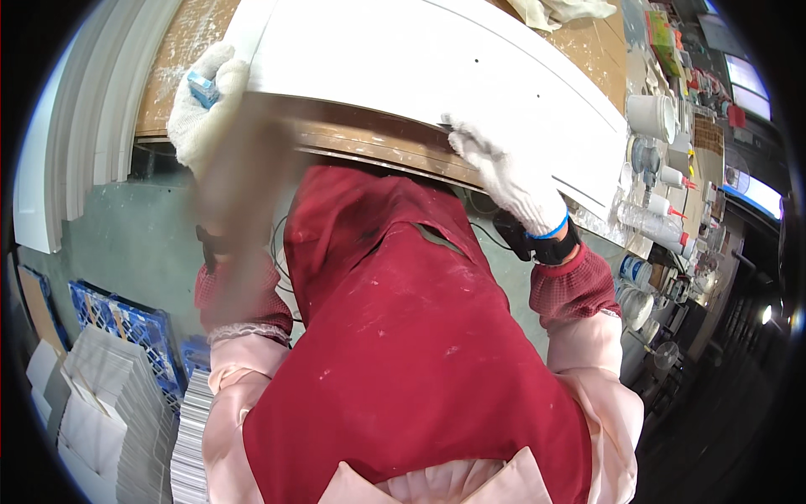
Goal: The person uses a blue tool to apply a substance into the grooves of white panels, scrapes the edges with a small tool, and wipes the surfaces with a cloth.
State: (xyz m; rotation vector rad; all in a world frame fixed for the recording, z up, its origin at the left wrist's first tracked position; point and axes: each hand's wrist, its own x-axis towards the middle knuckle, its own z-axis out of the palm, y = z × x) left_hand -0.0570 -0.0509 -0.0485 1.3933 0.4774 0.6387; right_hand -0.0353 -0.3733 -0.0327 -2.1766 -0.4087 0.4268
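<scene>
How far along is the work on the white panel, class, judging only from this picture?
Done: the white panel lies flat on the dusty workbench. In hand: the gloved right hand grips its near edge; the blurred, gloved left hand holds a small blue object at its corner. How much remains cannot be told.

A wooden bench (180, 46) runs across the top of the view, its brown top dusted with white powder at the left end. A large white panel (437, 76) lies flat on it and covers most of the surface, its near edge overhanging the bench front. A crumpled pale cloth (562, 10) sits on the bare wood beyond the panel. At the right end the bench is crowded: a white tub (651, 116), several squeeze bottles (667, 206) with red tips, and a green packet (663, 34) lie close together there.
</scene>
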